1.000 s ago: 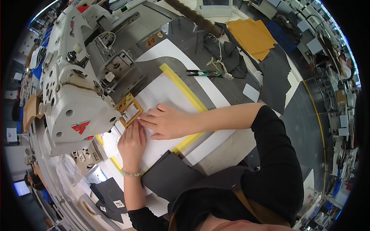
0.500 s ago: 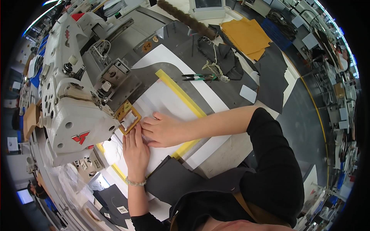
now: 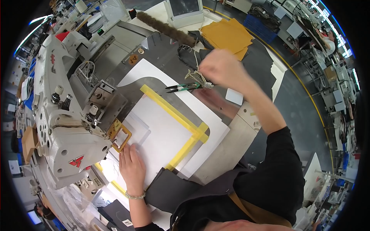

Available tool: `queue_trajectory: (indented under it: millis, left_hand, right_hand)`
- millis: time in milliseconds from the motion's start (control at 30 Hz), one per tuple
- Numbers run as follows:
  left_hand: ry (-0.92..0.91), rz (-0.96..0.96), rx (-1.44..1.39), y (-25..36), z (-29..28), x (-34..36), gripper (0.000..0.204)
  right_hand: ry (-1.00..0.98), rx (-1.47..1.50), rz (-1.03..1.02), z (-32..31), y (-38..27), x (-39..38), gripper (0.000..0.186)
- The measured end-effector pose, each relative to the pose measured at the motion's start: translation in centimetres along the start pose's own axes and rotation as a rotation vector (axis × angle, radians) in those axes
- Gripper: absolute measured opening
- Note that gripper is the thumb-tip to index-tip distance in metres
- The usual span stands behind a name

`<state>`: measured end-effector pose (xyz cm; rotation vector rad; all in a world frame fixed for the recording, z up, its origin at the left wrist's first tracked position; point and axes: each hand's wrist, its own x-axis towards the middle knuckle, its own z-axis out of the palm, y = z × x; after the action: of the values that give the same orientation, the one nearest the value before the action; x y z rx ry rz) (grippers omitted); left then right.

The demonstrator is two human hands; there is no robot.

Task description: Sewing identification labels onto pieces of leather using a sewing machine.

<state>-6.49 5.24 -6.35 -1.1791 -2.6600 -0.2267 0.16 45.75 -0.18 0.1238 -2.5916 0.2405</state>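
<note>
My left hand point(image 3: 132, 167) lies flat with fingers stretched out on a white sheet point(image 3: 165, 127) edged with yellow tape. Its fingertips reach close to the yellow clamp frame point(image 3: 119, 135) under the head of a white sewing machine point(image 3: 73, 142). Raised over the back of the table, my right hand point(image 3: 223, 69) is smeared by motion, and its fingers seem curled. Beside it are a tangle of pale cord point(image 3: 196, 78) and green-and-black thread snips point(image 3: 181, 87). Whether it grips the cord cannot be made out.
Yellow-brown sheets point(image 3: 227, 36) lie at the back on dark material, near a fuzzy brown roll point(image 3: 165, 29) and a screen point(image 3: 185, 9). A pale card point(image 3: 234, 96) sits right of the snips. Folded dark fabric point(image 3: 171, 188) rests at the near edge.
My right hand has left the clamp frame and moved far and right, to the cord and snips. My left hand stays by the frame. The whole view has shifted slightly.
</note>
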Motion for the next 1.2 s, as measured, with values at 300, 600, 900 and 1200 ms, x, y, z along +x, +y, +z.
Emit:
queue_trajectory:
  millis: [300, 600, 900, 1200]
  left_hand:
    - [0.019, 0.047, 0.022, -0.3, 0.3, 0.4, 0.035]
    - [0.034, 0.029, 0.024, -0.4, 0.4, 0.1, 0.035]
    - [0.055, 0.017, 0.014, -0.4, 0.5, 0.1, 0.039]
    - [0.068, 0.009, 0.009, -0.4, 0.5, 0.0, 0.041]
  right_hand:
    - [-0.408, -0.056, 0.439, -3.6, 11.0, -8.9, 0.013]
    - [0.136, 0.580, 0.696, -3.5, 15.3, -6.8, 0.016]
    - [0.231, 0.585, 0.929, -2.7, 14.7, -2.6, 0.016]
    - [0.375, 0.246, 0.539, 1.9, 11.7, 0.4, 0.029]
